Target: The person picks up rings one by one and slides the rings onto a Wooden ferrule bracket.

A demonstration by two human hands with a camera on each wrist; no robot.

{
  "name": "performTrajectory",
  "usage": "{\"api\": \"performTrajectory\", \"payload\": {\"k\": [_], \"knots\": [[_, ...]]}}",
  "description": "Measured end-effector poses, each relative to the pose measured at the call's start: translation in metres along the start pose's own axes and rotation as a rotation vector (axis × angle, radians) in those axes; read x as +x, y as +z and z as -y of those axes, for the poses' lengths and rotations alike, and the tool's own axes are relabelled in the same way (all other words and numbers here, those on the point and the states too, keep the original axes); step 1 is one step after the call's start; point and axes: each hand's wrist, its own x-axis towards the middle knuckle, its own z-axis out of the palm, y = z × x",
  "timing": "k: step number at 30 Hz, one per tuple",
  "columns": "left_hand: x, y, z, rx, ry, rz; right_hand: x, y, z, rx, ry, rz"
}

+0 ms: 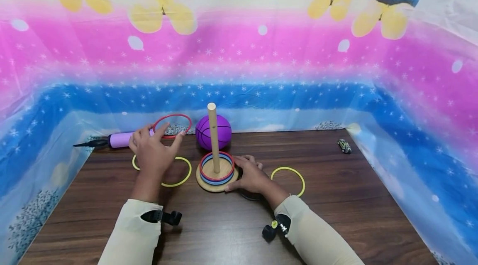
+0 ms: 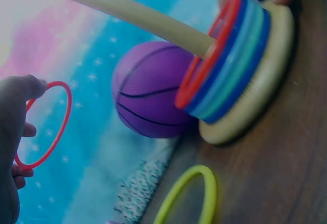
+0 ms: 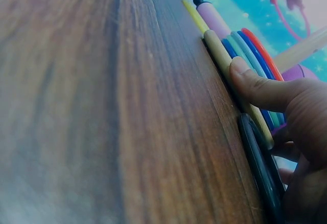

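In the head view my left hand (image 1: 152,148) holds a red ring (image 1: 173,114) in the air, left of the wooden post (image 1: 214,136). The left wrist view shows that red ring (image 2: 69,106) pinched at its edge by thumb and fingers. My right hand (image 1: 252,177) grips the right side of the post's round wooden base (image 1: 209,188), its thumb (image 3: 245,76) on the rim in the right wrist view. Around the post lies a stack of rings, a red one (image 2: 184,94) on top and blue and teal ones (image 2: 232,89) below.
A purple ball (image 1: 225,132) sits behind the post. Yellow rings lie left (image 1: 190,169) and right (image 1: 287,168) on the table. A dark curved object (image 3: 258,168) lies beneath my right hand. Further off are a purple pump (image 1: 120,139) at left and a toy car (image 1: 344,146) at right.
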Motion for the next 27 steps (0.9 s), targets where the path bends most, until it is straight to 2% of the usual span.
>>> {"api": "performTrajectory", "payload": {"k": [6,12,22,27], "knots": [[0.004,-0.01,-0.014,-0.112,0.014,-0.063,0.0,0.0,-0.003,-0.005,0.002,-0.01],[0.009,-0.019,-0.03,-0.207,0.076,-0.135,0.0,-0.001,-0.003,-0.005,-0.008,-0.003],[0.022,-0.035,-0.06,-0.313,0.145,-0.197,0.001,0.0,-0.003,-0.025,-0.006,-0.008],[0.023,-0.039,-0.072,-0.337,0.166,-0.182,0.001,0.0,-0.003,-0.019,-0.003,-0.005]]}}
